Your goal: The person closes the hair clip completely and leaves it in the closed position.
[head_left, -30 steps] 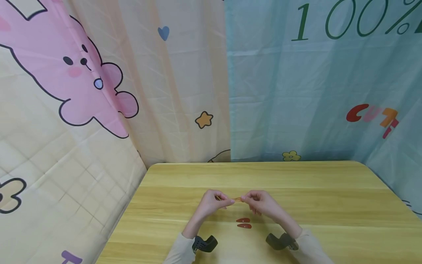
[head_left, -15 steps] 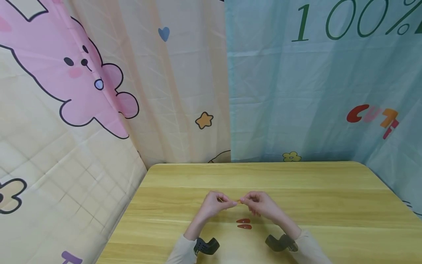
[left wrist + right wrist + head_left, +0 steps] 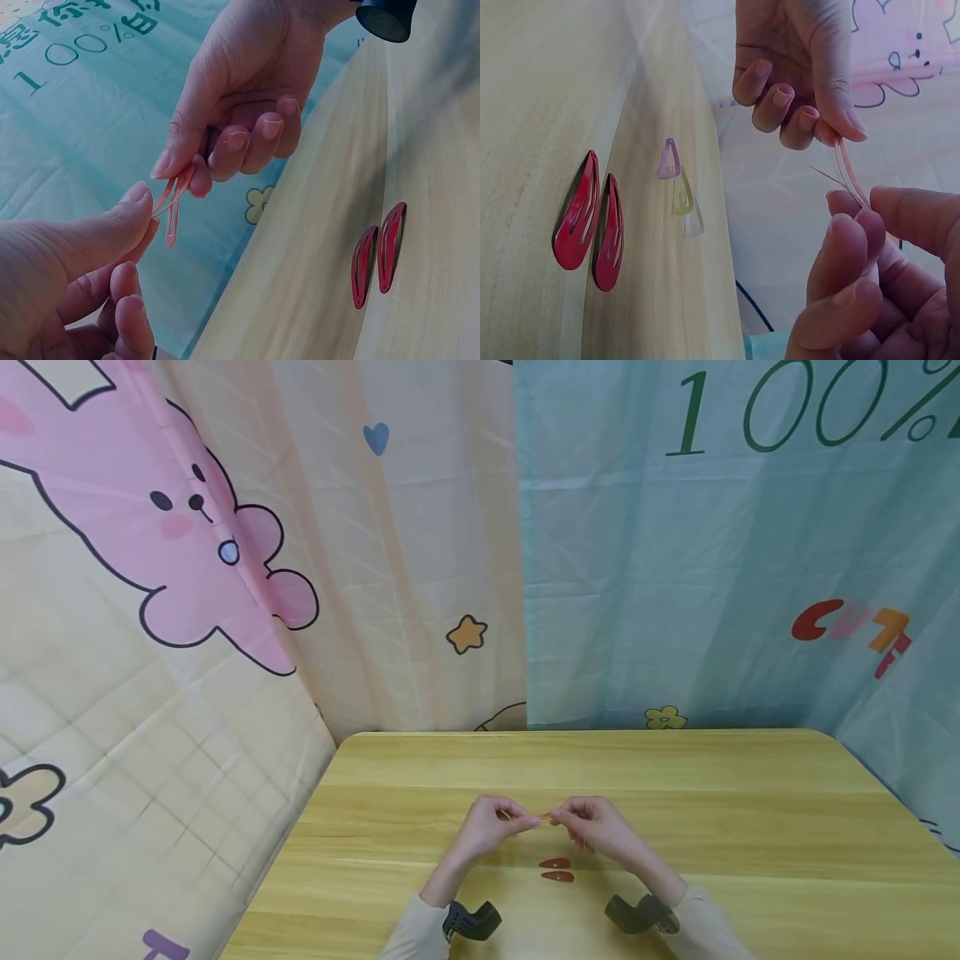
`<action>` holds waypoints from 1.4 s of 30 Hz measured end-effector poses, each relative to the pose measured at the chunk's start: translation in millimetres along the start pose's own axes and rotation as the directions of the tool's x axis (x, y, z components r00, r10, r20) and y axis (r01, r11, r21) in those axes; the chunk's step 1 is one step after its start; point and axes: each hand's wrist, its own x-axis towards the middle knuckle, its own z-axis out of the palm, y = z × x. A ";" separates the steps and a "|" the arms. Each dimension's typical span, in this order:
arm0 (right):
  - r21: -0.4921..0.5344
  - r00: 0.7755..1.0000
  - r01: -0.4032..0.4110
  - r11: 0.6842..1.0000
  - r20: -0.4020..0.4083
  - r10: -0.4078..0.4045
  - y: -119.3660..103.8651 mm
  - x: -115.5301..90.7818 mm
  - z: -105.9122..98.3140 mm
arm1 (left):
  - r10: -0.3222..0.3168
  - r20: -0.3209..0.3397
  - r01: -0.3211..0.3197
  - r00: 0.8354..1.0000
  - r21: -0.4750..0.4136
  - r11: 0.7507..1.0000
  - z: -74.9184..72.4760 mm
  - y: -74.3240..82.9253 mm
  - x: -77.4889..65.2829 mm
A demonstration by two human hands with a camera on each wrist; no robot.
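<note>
Orange, seemingly metal, the slim hair clip (image 3: 178, 193) is held above the table (image 3: 675, 768), pinched by the left hand (image 3: 489, 824) on one side and the right hand (image 3: 600, 825) on the other, its narrow bars splayed. Pulled too hard, those bars might bend out of shape; a loose pinch could let it drop. Nearby, two glossy red clips (image 3: 574, 240), slotted teardrops, lie side by side on pale-grained wood.
</note>
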 end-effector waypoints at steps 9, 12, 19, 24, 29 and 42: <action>0.015 1.000 -0.013 1.000 -0.022 0.013 -0.5 -0.9 1.1 | -0.019 0.002 0.019 1.000 -0.043 0.999 0.4 0.9 0.2; 0.021 0.999 -0.009 1.000 -0.032 0.010 -1.0 -0.9 1.3 | -0.018 0.005 0.018 1.000 -0.052 0.998 0.3 0.8 0.5; 0.032 0.999 0.011 0.999 -0.035 -0.010 0.1 -0.4 2.2 | -0.015 0.023 0.016 1.000 -0.050 0.999 0.5 -1.1 1.0; 0.045 0.999 0.024 0.999 -0.034 -0.022 0.3 -0.3 3.2 | -0.020 0.051 0.021 0.998 -0.016 1.000 0.2 -1.2 0.7; 0.061 0.999 0.017 0.998 -0.035 -0.015 -1.0 -0.9 4.3 | -0.024 0.100 0.023 0.995 0.010 1.000 0.1 -1.7 0.9; 0.118 1.000 0.004 0.993 -0.017 -0.002 -2.5 -2.8 7.0 | -0.024 0.160 0.028 0.987 -0.023 0.999 1.0 -2.5 1.1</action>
